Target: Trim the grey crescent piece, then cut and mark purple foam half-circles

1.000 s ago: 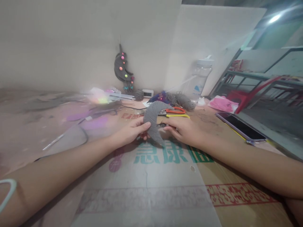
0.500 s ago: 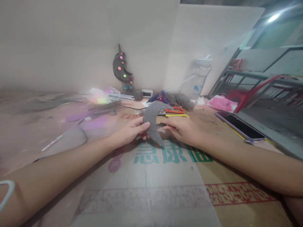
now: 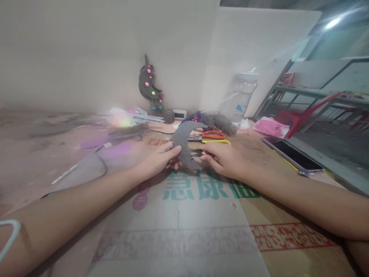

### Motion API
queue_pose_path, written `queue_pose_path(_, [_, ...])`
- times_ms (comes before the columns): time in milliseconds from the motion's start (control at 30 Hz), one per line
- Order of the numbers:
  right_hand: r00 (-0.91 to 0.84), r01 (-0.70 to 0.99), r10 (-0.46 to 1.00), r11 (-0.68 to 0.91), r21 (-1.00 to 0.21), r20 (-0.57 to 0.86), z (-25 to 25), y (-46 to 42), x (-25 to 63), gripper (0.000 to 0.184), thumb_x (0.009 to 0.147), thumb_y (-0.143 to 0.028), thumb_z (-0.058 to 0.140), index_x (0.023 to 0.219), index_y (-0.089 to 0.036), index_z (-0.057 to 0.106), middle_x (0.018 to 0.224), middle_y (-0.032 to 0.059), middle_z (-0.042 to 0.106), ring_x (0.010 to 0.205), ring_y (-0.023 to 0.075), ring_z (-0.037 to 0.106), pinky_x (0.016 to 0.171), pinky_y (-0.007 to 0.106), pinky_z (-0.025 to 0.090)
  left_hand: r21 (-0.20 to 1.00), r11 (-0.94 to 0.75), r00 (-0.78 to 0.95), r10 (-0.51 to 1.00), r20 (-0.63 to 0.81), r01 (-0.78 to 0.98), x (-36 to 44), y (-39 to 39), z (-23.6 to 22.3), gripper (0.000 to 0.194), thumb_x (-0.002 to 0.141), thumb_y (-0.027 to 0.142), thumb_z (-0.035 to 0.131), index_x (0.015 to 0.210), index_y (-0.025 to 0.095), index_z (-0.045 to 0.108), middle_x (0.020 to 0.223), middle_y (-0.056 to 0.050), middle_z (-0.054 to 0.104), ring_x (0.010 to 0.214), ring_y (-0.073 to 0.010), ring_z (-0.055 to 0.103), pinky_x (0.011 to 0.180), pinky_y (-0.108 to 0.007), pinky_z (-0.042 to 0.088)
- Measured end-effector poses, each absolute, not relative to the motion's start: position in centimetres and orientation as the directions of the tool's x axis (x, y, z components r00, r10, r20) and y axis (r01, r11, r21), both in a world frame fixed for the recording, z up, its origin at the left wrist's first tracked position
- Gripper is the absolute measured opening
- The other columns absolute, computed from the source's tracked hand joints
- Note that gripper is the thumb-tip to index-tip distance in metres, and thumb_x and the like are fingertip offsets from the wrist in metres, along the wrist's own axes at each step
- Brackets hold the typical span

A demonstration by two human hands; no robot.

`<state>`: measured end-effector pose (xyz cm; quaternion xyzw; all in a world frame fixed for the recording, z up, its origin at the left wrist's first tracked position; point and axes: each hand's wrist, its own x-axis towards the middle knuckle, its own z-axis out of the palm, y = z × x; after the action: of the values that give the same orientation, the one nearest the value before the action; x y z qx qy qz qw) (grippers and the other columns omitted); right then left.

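Observation:
A grey yarn-wrapped crescent moon stands between my hands above the cardboard sheet. My left hand pinches its left edge with thumb and fingers. My right hand is closed at the crescent's lower right side, its fingertips pressed near the yarn; what they pinch is too small to make out. Both forearms rest on the cardboard.
Orange-and-yellow scissors lie just behind the crescent, with grey yarn beyond. A finished grey moon with coloured pompoms hangs on the wall. A water bottle, a phone, a pink bag and cables surround the area.
The crescent has tilted and dropped slightly lower between my hands. Both hands keep their places.

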<state>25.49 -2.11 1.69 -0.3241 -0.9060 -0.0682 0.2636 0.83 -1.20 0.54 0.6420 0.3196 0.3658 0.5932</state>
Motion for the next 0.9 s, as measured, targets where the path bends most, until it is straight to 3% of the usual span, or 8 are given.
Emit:
queue_pose_path(233, [-0.668,0.629,0.564,0.777,-0.038,0.485,1.71,-2.0,25.4,0.035,0.102,-0.034,0.043,0.118,-0.015,0.068,0.095,0.0103,0.075,0.085,0.0199,0.067,0.075,0.03,0.046,0.994,-0.11,0.503,0.86,0.088,0.015,0.64,-1.17,0.46,0.041,0.087,0.057,0.064,0.086,0.017,0.057,0.062,-0.001,0.065,0.053,-0.0119,0.058,0.049,-0.022,0.037])
queue_pose_path(467, [-0.664,0.651,0.598,0.758,-0.046,0.449,1.75,-2.19,25.32,0.037,0.101,-0.033,0.044,0.129,-0.017,0.064,0.102,0.0098,0.076,0.087,0.0193,0.069,0.076,0.029,0.047,0.996,-0.074,0.461,0.883,0.09,-0.051,0.63,-0.7,-0.07,0.041,0.085,0.056,0.066,0.085,0.016,0.059,0.06,-0.002,0.065,0.055,-0.0137,0.062,0.054,-0.023,0.045])
queue_pose_path(700, [-0.664,0.646,0.583,0.762,-0.032,0.468,1.77,-2.14,25.21,0.032,0.099,-0.029,0.048,0.12,-0.017,0.068,0.099,0.0098,0.076,0.087,0.0194,0.069,0.076,0.029,0.048,0.989,-0.135,0.514,0.853,0.09,0.052,0.77,-0.7,0.8,0.049,0.073,0.048,0.081,0.102,0.013,0.062,0.083,-0.005,0.071,0.066,-0.0148,0.067,0.06,-0.025,0.051])
queue_pose_path(900, [-0.671,0.643,0.569,0.766,-0.009,0.476,1.44,-1.88,25.45,0.033,0.101,-0.034,0.044,0.116,-0.017,0.068,0.096,0.0096,0.076,0.085,0.0195,0.068,0.074,0.029,0.046,0.984,-0.166,0.558,0.824,0.1,0.068,0.66,-0.5,0.59,0.042,0.078,0.046,0.077,0.103,0.015,0.066,0.09,-0.006,0.072,0.065,-0.0128,0.065,0.06,-0.023,0.05])
